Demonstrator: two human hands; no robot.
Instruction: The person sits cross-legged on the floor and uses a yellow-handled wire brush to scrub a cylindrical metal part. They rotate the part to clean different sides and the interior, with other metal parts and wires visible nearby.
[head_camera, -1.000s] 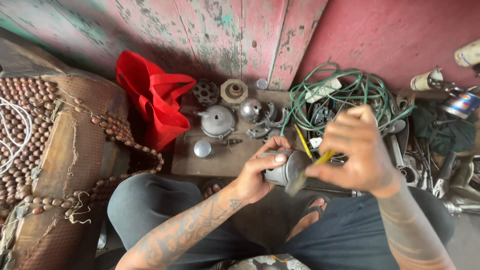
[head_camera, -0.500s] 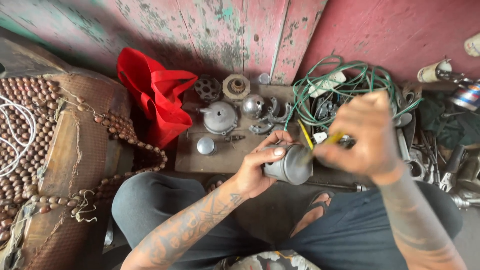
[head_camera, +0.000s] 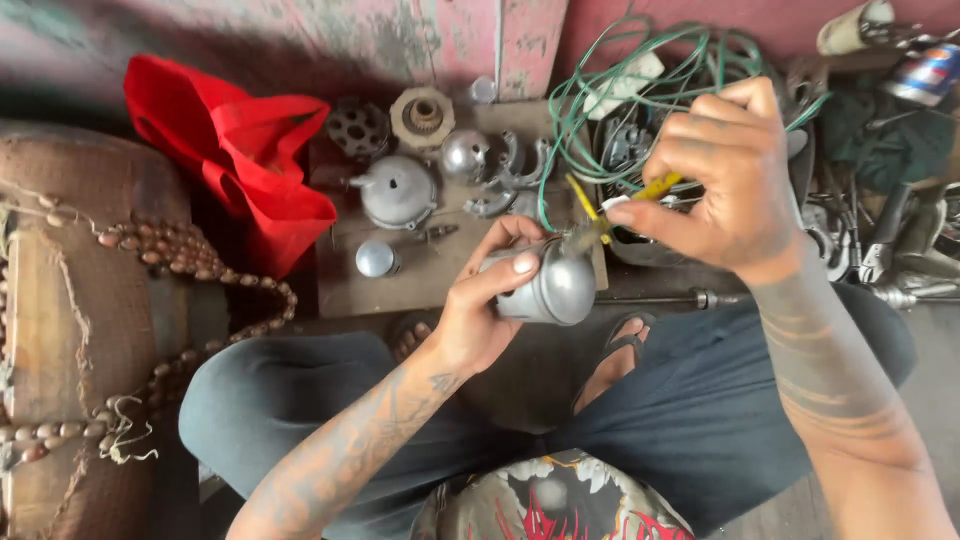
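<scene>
My left hand (head_camera: 482, 305) grips a grey rounded metal housing (head_camera: 553, 288) above my crossed legs. My right hand (head_camera: 722, 180) holds a yellow-handled tool (head_camera: 640, 198), maybe a small screwdriver or pliers, with its tip set against the top of the housing. A second yellow handle (head_camera: 581, 197) shows just behind. The tool's tip is partly hidden by my fingers.
A wooden board (head_camera: 360, 285) ahead carries a domed metal cover (head_camera: 397, 190), a small round cap (head_camera: 374, 259), gears (head_camera: 422, 115) and curved metal pieces. A red bag (head_camera: 250, 165) lies left, beaded matting (head_camera: 160, 250) farther left. Green wire coil (head_camera: 610, 90) and tools (head_camera: 880, 240) lie right.
The view has shifted closer and down. My right hand has moved up and right slightly, still working the tool at the housing, which my left hand keeps gripped.
</scene>
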